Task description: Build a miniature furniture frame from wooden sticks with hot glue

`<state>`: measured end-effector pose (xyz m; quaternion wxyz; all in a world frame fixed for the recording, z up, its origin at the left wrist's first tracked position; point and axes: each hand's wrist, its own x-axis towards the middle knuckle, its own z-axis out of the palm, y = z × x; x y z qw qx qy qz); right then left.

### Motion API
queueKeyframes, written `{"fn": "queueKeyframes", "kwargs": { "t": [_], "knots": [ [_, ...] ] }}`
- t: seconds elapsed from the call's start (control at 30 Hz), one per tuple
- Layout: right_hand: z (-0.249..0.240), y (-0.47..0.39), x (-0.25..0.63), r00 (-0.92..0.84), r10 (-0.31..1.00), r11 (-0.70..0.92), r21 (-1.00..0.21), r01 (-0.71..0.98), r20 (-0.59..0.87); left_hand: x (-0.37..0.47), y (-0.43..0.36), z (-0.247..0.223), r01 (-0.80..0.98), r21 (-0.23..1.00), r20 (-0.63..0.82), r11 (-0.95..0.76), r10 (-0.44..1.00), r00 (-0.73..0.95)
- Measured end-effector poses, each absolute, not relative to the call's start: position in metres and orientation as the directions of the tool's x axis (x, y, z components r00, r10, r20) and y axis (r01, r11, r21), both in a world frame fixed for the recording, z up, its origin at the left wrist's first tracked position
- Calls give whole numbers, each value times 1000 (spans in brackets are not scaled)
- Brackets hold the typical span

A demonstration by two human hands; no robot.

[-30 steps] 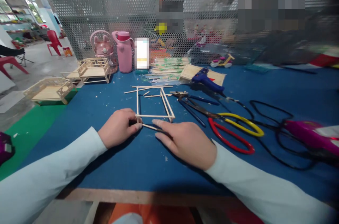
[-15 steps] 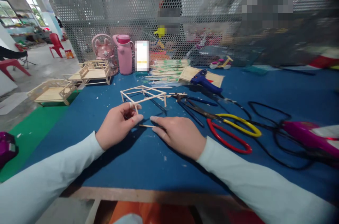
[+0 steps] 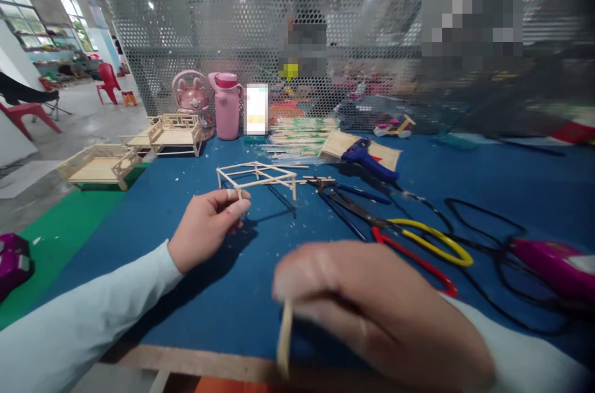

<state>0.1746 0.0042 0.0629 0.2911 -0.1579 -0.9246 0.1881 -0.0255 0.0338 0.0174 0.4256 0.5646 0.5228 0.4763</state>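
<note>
My left hand [image 3: 211, 222] pinches the near leg of a small frame of thin wooden sticks [image 3: 267, 181], keeping it over the blue table top. The frame has a rectangular top and short legs at its corners. Close to the camera, my right hand [image 3: 372, 306] is raised near the table's front edge, blurred by motion. Between its thumb and fingers it grips a short wooden stick [image 3: 285, 343] that points downward. Behind the frame lie a few loose sticks [image 3: 318, 180] beside the pliers [image 3: 344, 194].
Scissors with red and yellow handles [image 3: 430, 238] and a blue glue gun [image 3: 369, 159] with a black cord lie to the right. Finished miniature wooden furniture [image 3: 100, 167] stands at the left. Pink bottles [image 3: 227, 108] and bundled sticks [image 3: 302, 136] line the mesh screen.
My right hand has moved away from the left hand, toward me and up, carrying the stick and turning it downward. My left hand keeps its hold on the frame. The view has shifted slightly.
</note>
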Motion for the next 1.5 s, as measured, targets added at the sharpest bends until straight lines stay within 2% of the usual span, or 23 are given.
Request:
{"fn": "queueKeyframes", "kwargs": {
  "t": [0.07,0.1,0.23,0.4,0.7,0.97,1.2,1.27,1.3,1.37,1.43,1.5],
  "knots": [
    [52,20,172,-643,452,892,-312,328,618,-24,34,20,88,995,52,-51,999,-12],
    [43,31,172,-592,438,892,-244,382,676,-23,35,21,50,998,35,-35,999,-14],
    [13,68,169,-523,302,873,-11,487,797,-21,35,23,-36,999,1,-1,1000,-4],
    [9,78,165,-498,250,808,104,579,831,-21,33,21,-16,1000,4,-3,999,35],
    [8,76,158,-473,294,792,65,607,831,-23,33,19,78,996,28,-33,997,68],
    [8,73,157,-484,361,790,14,613,797,-23,32,18,84,996,8,-11,999,38],
    [7,69,156,-487,334,817,10,576,807,-24,28,19,245,968,64,-56,998,-22],
    [10,66,161,-450,341,829,-38,558,825,-24,26,21,268,962,64,-49,997,-45],
    [11,65,165,-386,378,814,-104,571,841,-25,26,22,275,960,62,-45,997,-52],
    [13,66,173,-180,523,732,-330,596,833,-25,26,23,296,954,64,-45,996,-56],
    [11,71,180,-16,707,614,-602,510,707,-26,26,22,318,947,73,-52,996,-52],
    [9,77,183,-57,864,489,-808,328,500,-27,26,21,332,941,80,-60,996,-46]
  ]
}}
